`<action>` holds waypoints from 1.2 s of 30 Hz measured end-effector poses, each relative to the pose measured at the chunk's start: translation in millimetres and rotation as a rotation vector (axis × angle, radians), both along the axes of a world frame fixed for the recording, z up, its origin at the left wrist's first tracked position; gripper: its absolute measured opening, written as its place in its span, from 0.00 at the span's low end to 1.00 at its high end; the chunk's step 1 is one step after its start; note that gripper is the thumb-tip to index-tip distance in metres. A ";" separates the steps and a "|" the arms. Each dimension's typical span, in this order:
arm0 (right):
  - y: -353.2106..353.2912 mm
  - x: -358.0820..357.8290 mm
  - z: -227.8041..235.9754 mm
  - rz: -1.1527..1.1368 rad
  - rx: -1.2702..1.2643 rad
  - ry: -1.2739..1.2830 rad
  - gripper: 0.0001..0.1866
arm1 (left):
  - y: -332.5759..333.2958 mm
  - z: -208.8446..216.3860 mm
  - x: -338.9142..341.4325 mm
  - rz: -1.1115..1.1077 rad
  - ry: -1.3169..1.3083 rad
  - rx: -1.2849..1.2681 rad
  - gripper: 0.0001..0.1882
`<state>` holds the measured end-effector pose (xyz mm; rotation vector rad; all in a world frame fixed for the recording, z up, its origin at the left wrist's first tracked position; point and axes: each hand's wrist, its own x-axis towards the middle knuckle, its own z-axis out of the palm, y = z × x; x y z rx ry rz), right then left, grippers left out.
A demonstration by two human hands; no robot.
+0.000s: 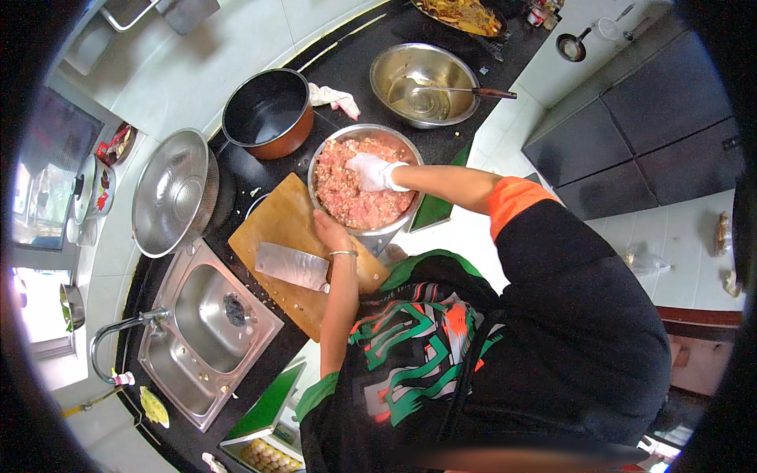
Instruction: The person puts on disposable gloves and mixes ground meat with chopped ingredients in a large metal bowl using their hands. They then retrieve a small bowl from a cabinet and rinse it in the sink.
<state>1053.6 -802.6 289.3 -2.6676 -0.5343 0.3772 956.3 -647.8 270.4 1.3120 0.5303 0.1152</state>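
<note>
Pink minced meat (347, 201) with pale chopped bits fills a steel bowl (416, 206) on the counter. My right hand (372, 171), in a white glove, is pushed into the meat, which hides its fingertips. At the bowl's near left edge, my bare left hand (333, 232) grips the rim; a bangle circles that wrist. Under my left forearm lies a wooden cutting board (296, 217), and on it rests a cleaver (292, 266) with a broad blade, its handle hidden behind the forearm.
Around the bowl stand a dark-lined pot (264, 118), a steel basin (426, 67) with a wooden-handled utensil, and a perforated strainer (175, 193). A double sink (209, 315) with a curved faucet (98, 347) sits left of the board. A green-edged drawer (264, 402) stands open below, near eggs (272, 456).
</note>
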 end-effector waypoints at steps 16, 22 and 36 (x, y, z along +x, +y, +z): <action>15.1 -58.3 79.4 0.126 -0.275 0.014 0.39 | 7.3 -23.1 -0.1 0.092 -0.042 0.081 0.26; 1.6 -12.9 9.6 0.191 -0.212 0.022 0.33 | 12.6 -40.1 4.6 0.010 -0.059 0.126 0.27; -44.9 -16.0 8.6 -1.067 0.664 1.146 0.36 | 3.0 -18.8 1.5 0.018 -0.032 0.067 0.27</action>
